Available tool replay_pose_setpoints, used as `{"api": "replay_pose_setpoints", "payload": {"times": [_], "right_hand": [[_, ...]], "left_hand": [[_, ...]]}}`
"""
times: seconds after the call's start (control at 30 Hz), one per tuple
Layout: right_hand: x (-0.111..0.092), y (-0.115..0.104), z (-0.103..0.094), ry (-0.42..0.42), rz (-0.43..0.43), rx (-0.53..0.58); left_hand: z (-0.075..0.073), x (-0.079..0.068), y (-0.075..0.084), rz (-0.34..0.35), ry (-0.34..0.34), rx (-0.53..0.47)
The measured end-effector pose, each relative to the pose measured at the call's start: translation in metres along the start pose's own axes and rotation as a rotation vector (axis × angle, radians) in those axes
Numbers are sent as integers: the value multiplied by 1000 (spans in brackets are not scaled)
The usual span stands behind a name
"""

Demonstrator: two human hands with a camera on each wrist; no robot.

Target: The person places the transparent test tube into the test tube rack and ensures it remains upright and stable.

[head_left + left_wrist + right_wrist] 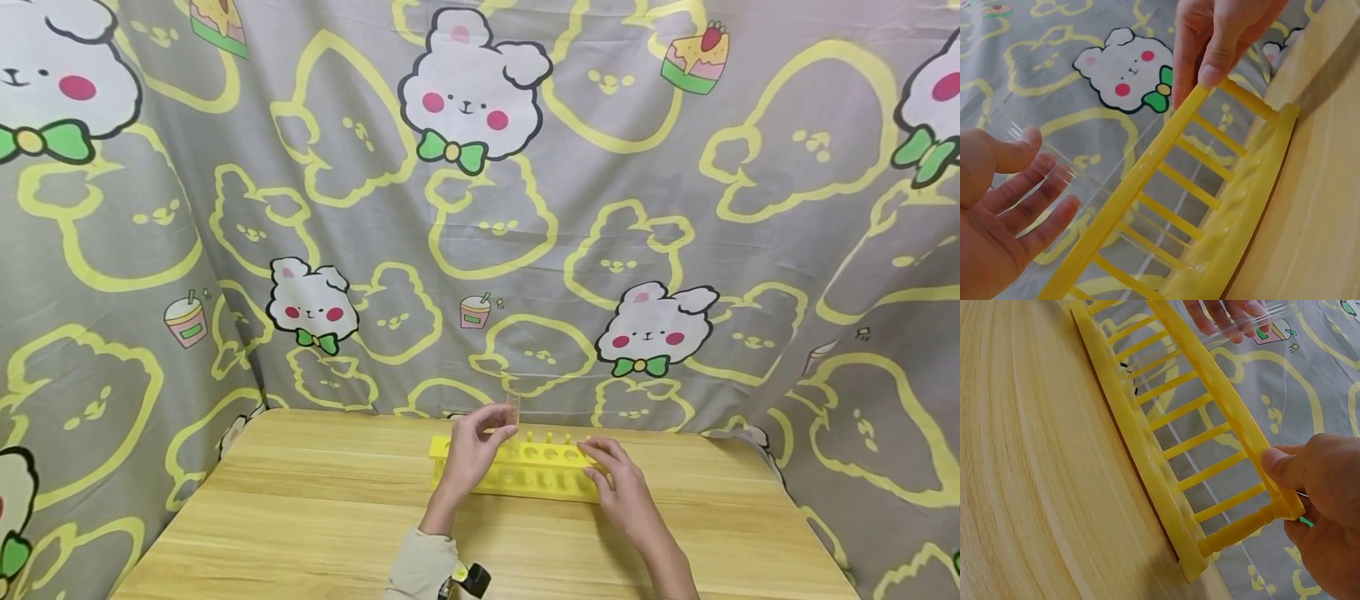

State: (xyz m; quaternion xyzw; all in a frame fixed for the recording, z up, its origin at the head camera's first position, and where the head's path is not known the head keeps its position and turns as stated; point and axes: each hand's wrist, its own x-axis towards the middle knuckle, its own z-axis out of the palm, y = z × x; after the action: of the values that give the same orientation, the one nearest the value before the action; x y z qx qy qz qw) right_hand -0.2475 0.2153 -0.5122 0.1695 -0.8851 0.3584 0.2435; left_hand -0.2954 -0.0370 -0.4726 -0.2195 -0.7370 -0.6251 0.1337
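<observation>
A yellow test tube rack (551,455) stands on the table, its upper plate pierced by a row of round holes. Through one hole passes a clear test tube (1091,199), its lower end near the rack's base and its upper part sticking out above. My left hand (474,446) holds that upper part between thumb and fingers; the left wrist view shows the thumb (1022,140) across the glass-clear wall. At the rack's right end, my right hand (1319,500) grips the edge of the upper plate, thumb on one face and fingers on the other.
The wooden table (315,517) reaches back to a grey curtain (480,242) printed with rabbits and yellow outlines, which also hangs at both sides. Short yellow pegs (549,437) rise along the rack's back. A black device (476,579) sits at my left wrist.
</observation>
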Motion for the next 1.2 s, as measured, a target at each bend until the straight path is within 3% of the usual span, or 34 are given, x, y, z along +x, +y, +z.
{"api": "replay_pose_setpoints", "payload": {"times": [0.5, 1.0, 1.2], "right_hand": [[-1, -2, -1, 17, -12, 5], [0, -4, -2, 27, -22, 8], [-1, -2, -1, 11, -3, 9]], "left_hand": [[2, -1, -2, -5, -4, 15], [2, -1, -4, 52, 18, 7], [0, -2, -5, 5, -2, 1]]}}
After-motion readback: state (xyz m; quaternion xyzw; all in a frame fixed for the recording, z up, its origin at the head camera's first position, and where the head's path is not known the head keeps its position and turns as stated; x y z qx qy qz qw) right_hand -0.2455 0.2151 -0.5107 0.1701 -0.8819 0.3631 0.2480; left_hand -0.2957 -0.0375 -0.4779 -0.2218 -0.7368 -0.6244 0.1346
